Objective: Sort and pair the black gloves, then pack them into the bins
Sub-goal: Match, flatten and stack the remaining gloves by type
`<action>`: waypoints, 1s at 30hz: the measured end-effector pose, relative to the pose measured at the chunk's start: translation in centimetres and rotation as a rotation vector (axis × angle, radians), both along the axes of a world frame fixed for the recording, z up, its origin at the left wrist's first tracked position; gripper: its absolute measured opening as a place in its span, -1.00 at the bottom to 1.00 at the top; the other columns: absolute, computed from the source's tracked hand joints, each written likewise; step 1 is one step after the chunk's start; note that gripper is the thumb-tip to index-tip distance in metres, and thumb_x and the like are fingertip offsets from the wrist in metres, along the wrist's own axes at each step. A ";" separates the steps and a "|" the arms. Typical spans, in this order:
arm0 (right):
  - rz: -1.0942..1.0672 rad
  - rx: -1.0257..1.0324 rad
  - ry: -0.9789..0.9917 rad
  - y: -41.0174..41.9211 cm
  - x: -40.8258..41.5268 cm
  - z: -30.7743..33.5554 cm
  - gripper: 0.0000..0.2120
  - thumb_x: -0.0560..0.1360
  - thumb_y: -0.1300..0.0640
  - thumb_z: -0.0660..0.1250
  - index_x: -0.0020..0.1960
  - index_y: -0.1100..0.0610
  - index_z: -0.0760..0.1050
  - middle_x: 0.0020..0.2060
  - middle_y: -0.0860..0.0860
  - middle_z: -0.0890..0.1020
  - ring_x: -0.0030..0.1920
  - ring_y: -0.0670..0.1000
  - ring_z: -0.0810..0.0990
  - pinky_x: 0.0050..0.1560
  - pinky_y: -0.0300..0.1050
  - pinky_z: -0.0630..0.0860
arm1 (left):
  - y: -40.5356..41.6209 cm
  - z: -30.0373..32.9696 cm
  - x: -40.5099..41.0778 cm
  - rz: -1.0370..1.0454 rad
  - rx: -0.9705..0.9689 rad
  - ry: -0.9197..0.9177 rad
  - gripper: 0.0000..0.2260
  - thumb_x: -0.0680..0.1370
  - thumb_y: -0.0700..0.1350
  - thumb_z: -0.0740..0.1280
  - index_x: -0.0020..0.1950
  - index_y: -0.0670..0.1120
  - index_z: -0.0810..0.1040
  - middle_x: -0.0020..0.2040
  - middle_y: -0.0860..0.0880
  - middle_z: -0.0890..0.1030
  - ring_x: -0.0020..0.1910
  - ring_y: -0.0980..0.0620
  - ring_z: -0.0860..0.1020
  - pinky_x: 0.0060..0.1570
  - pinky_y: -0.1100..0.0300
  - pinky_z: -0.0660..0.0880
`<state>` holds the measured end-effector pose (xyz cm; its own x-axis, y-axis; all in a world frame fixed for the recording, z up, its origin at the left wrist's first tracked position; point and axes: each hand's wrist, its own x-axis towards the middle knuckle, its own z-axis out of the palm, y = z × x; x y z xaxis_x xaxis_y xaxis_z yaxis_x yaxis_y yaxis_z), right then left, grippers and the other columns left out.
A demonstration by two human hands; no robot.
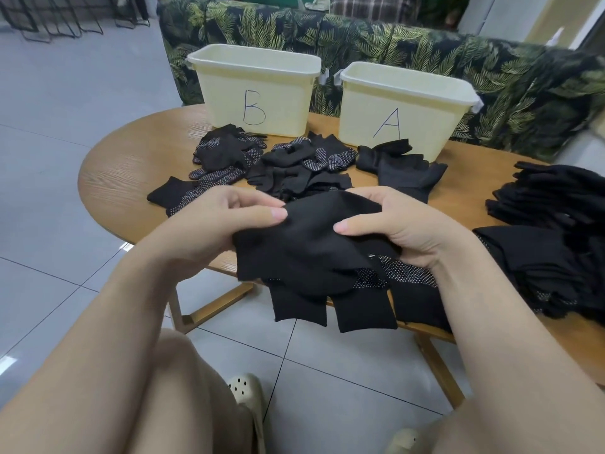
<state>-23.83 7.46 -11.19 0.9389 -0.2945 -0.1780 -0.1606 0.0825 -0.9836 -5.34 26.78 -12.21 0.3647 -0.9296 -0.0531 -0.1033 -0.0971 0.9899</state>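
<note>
we are mid-pairing: our left hand (pixel 229 217) and right hand (pixel 389 224) both pinch a bunch of black gloves (pixel 314 250) just in front of bin a (pixel 402 106), above the near edge of the table (pixel 131 165), cuffs hanging down. white grip dots show on some of the held gloves. loose dotted gloves (pixel 226 155) lie on the table in front of bin b (pixel 255 90), plain ones (pixel 399 168) right before bin a, and a stacked heap (pixel 556 204) off to bin a's right. next, we judge, the held gloves must be squared together and carried into the matching bin.
</note>
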 end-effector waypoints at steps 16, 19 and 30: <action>-0.075 0.039 -0.212 0.1 0.1 0.6 -0.81 0.51 0.18 0.38 0.09 0.20 0.62 0.00 0.14 0.69 0.00 0.06 0.66 0.03 -0.10 0.59 | -1.6 0.8 -3.2 -0.080 -0.059 -0.024 -0.80 0.57 -0.19 0.40 0.17 -0.19 0.66 0.05 -0.18 0.73 0.01 -0.18 0.71 0.02 -0.03 0.67; -0.109 0.199 -0.310 -0.2 -0.3 0.8 -0.77 0.56 0.08 0.28 0.09 0.17 0.63 -0.03 0.08 0.71 -0.04 0.00 0.67 0.01 -0.12 0.62 | -1.8 1.2 -3.4 0.026 -0.197 0.003 -0.79 0.59 -0.25 0.35 0.21 -0.19 0.63 0.08 -0.15 0.73 0.03 -0.09 0.71 -0.01 0.09 0.66; -0.409 -0.146 -0.111 0.6 -0.1 0.1 -0.71 0.59 0.04 0.42 0.26 0.12 0.55 -0.04 0.00 0.71 -0.11 0.01 0.71 -0.10 -0.12 0.61 | -2.3 1.1 -4.5 0.246 -0.396 0.105 -0.88 0.61 -0.26 0.33 0.12 -0.18 0.60 -0.02 -0.13 0.71 -0.02 -0.09 0.68 -0.08 0.06 0.63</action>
